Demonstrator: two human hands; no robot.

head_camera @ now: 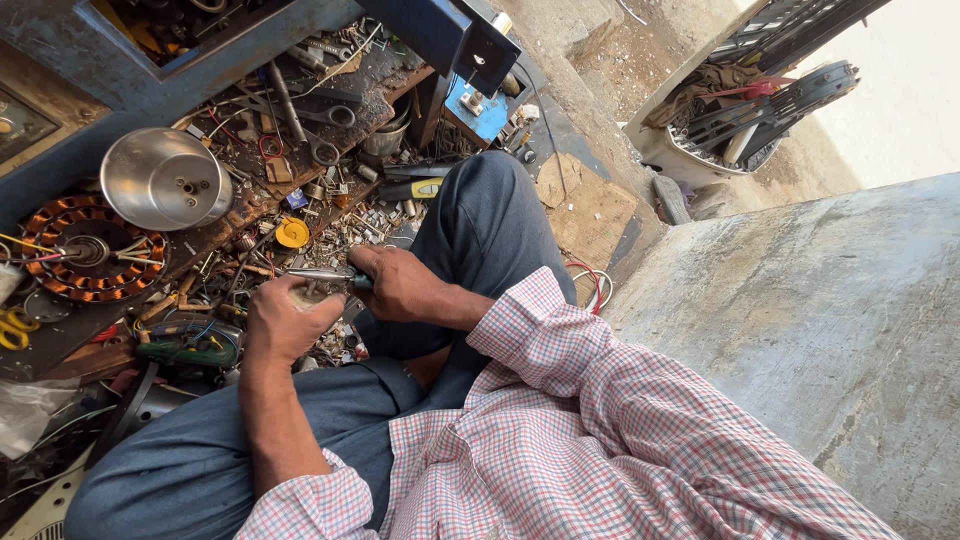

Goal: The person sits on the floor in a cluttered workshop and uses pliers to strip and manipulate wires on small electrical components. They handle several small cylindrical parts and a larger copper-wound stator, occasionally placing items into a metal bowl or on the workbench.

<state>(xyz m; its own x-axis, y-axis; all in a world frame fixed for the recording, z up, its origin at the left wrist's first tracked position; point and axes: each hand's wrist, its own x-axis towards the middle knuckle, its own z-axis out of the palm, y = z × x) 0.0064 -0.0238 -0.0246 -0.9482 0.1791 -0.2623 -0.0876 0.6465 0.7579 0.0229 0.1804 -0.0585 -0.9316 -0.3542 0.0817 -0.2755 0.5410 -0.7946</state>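
A small pale part (303, 291) sits over the lap, the left hand (285, 322) closed around it to steady it. The right hand (400, 283) grips a metal tool (322, 274), tip against the part. Beyond the part lies a copper-wound stator (90, 250) beside a steel bowl-shaped cover (165, 178).

Beside the silver metal bowl (165, 178) lies a copper-orange wound coil (88, 248), right of it a yellow disc (293, 233) and a blue box (478, 110), below it grey-blue trousers (480, 225) and a red-and-white checked shirt (560, 430).
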